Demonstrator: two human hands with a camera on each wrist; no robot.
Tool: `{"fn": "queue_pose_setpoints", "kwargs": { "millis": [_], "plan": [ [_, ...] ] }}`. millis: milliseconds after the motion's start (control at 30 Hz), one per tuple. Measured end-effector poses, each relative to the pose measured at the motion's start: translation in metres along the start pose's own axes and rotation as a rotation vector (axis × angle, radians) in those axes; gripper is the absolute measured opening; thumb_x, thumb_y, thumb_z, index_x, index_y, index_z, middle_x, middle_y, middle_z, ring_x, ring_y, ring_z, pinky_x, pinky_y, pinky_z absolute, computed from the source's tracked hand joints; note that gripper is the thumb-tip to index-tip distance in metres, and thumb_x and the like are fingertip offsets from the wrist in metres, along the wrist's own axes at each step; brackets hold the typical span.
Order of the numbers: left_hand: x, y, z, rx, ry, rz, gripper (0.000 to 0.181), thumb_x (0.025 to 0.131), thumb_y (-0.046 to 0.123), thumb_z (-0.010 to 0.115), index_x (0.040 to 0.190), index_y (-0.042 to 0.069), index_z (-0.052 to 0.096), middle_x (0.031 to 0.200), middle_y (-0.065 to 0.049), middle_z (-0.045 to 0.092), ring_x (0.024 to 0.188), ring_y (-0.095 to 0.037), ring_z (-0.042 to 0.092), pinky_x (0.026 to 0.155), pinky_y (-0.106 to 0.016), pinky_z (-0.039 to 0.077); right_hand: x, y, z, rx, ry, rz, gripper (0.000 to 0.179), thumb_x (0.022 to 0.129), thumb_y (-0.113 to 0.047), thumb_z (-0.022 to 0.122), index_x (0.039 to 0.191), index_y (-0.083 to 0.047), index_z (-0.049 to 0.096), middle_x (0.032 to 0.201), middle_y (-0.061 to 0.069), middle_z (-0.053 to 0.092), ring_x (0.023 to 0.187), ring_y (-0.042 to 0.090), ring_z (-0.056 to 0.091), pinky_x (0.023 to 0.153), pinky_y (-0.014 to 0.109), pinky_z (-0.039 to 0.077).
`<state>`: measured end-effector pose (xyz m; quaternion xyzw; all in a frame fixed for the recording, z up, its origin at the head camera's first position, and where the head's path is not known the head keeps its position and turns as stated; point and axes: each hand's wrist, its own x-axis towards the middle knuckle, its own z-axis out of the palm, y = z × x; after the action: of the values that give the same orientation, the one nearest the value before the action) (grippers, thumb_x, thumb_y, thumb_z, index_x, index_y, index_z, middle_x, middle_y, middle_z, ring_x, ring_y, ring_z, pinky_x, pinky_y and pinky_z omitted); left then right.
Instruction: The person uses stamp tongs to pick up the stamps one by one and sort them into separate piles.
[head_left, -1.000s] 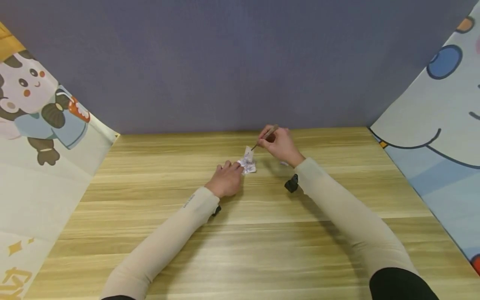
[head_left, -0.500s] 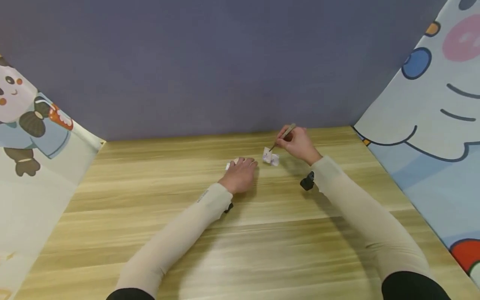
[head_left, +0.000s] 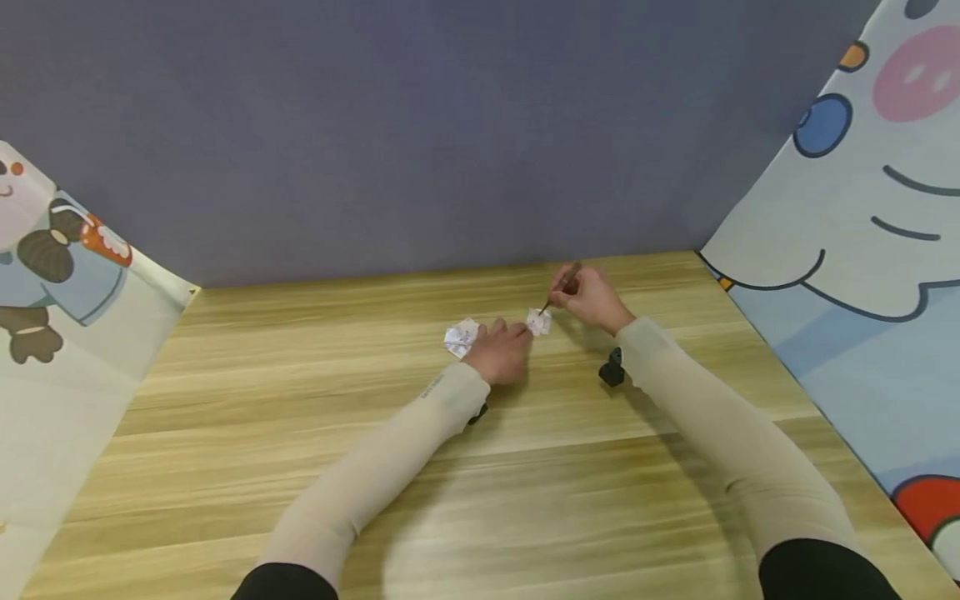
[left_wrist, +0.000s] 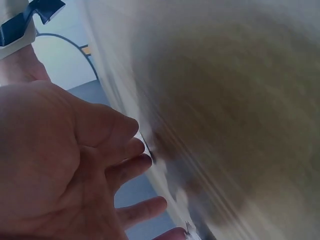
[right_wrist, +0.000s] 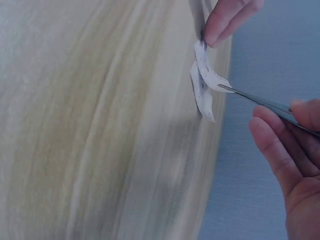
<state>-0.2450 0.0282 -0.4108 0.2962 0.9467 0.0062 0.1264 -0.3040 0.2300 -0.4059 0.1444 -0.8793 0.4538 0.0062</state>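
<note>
In the head view my right hand (head_left: 594,300) holds a pair of tweezers (right_wrist: 262,103) slanting down to a small white printed paper piece (head_left: 538,322). Seen from the right wrist, the tweezer tips meet the raised, curved end of the upper paper piece (right_wrist: 209,74). A second paper piece (right_wrist: 203,97) lies right beneath it on the table. My left hand (head_left: 501,352) lies low over the tabletop, fingers extended and a little bent, fingertips at the near left edge of these pieces. Left of that hand sit more crumpled paper pieces (head_left: 460,335), partly overlapped by its fingers.
The wood-grain table (head_left: 337,417) ends at a grey-blue wall (head_left: 450,142) close behind the papers. Cartoon-printed panels stand at the left (head_left: 82,350) and right (head_left: 825,317). A black camera (head_left: 612,368) hangs below the right wrist.
The tweezers have carried a paper piece from the left pile onto the one at right. My left hand has left the pile and moved right to these pieces. The head view has turned slightly.
</note>
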Motion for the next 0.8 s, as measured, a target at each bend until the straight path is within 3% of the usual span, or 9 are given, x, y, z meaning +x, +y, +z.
{"fn": "queue_pose_setpoints", "kwargs": {
  "millis": [333,800],
  "plan": [
    [0.002,0.004,0.003,0.056,-0.003,-0.019,0.052,0.096,0.022,0.045,0.147,0.017,0.036,0.150,0.004,0.031,0.124,-0.021,0.033,0.090,-0.041,0.030,-0.002,0.000,0.003,-0.044,0.011,-0.011,0.005,0.088,-0.006,0.064,0.087,-0.008,0.060,0.081,0.008,0.064,0.078,0.032,0.064,0.063,0.037,0.051],
    [0.000,0.003,-0.005,0.034,0.024,-0.013,0.059,0.088,0.022,0.055,0.145,0.018,0.038,0.149,0.003,0.032,0.130,-0.024,0.029,0.095,-0.044,0.030,-0.007,-0.006,-0.008,-0.123,0.121,-0.046,0.003,0.087,-0.007,0.066,0.088,-0.009,0.064,0.083,0.007,0.064,0.072,0.021,0.059,0.062,0.037,0.047]
  ]
}}
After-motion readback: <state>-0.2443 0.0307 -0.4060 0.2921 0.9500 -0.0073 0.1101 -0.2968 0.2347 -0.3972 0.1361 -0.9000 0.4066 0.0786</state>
